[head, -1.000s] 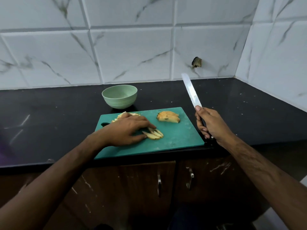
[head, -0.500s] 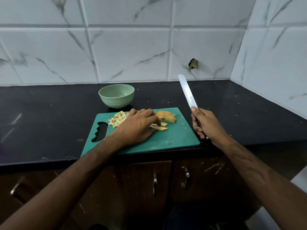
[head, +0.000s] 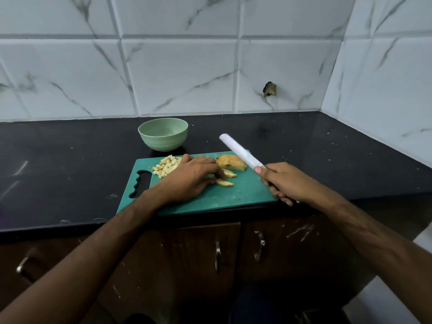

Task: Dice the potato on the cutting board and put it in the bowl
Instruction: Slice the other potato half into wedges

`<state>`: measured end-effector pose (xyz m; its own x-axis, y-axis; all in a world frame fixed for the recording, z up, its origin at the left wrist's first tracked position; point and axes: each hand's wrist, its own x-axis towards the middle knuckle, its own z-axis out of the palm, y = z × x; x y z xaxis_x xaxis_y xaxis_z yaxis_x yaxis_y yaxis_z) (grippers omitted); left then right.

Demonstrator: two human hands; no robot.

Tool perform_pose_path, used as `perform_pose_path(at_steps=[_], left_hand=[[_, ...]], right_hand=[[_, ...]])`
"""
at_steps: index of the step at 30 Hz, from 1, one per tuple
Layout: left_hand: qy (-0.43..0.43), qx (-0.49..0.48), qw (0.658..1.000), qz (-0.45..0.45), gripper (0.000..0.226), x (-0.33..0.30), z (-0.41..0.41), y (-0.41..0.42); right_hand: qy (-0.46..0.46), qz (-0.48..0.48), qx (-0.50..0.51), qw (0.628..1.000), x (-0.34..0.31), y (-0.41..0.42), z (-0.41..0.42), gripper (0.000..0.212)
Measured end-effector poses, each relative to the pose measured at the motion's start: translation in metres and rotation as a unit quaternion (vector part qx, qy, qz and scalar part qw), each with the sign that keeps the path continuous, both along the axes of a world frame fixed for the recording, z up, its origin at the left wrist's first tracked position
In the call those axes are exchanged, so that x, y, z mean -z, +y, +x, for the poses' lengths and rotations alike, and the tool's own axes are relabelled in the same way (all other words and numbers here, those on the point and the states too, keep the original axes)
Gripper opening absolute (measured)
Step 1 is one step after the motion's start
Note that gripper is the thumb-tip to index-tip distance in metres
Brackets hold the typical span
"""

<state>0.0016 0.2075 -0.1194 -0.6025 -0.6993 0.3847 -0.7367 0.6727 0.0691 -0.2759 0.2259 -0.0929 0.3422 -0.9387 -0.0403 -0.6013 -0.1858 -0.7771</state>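
Observation:
A green cutting board (head: pixel 243 195) lies at the counter's front edge. On its far left sits a pile of diced potato (head: pixel 166 168). A sliced potato half (head: pixel 230 162) lies at the far middle, with loose potato slices (head: pixel 225 178) in front of it. My left hand (head: pixel 190 177) rests on the board, its fingertips holding the loose slices. My right hand (head: pixel 284 181) grips the handle of a knife (head: pixel 240 150), whose blade points up and left over the sliced half. A pale green bowl (head: pixel 163 134) stands behind the board and looks empty.
The black countertop (head: pixel 327 155) runs to a white marble-tiled wall (head: pixel 187 73) at the back and right. Brown cabinet doors with metal handles (head: pixel 217 254) are below the counter edge.
My right hand has swung the knife left and lowered it, so the blade now hangs over the sliced half. My left hand has stayed on the loose slices, uncovering the diced pile.

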Motion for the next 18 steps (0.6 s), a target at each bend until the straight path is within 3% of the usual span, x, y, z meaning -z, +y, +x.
perform_pose_path(at_steps=[4, 8, 18], left_hand=[[0.022, 0.031, 0.999, 0.020, 0.019, 0.002, 0.008, 0.006], [0.076, 0.043, 0.996, 0.015, 0.017, 0.004, 0.012, 0.012], [0.095, 0.035, 0.995, -0.013, 0.012, 0.001, 0.006, 0.021]], right_hand=[[0.158, 0.018, -0.028, 0.987, -0.009, 0.034, 0.006, 0.044], [0.255, 0.007, -0.025, 0.966, -0.010, 0.057, 0.019, 0.042], [0.245, 0.029, -0.020, 0.969, -0.011, 0.070, 0.039, 0.042]])
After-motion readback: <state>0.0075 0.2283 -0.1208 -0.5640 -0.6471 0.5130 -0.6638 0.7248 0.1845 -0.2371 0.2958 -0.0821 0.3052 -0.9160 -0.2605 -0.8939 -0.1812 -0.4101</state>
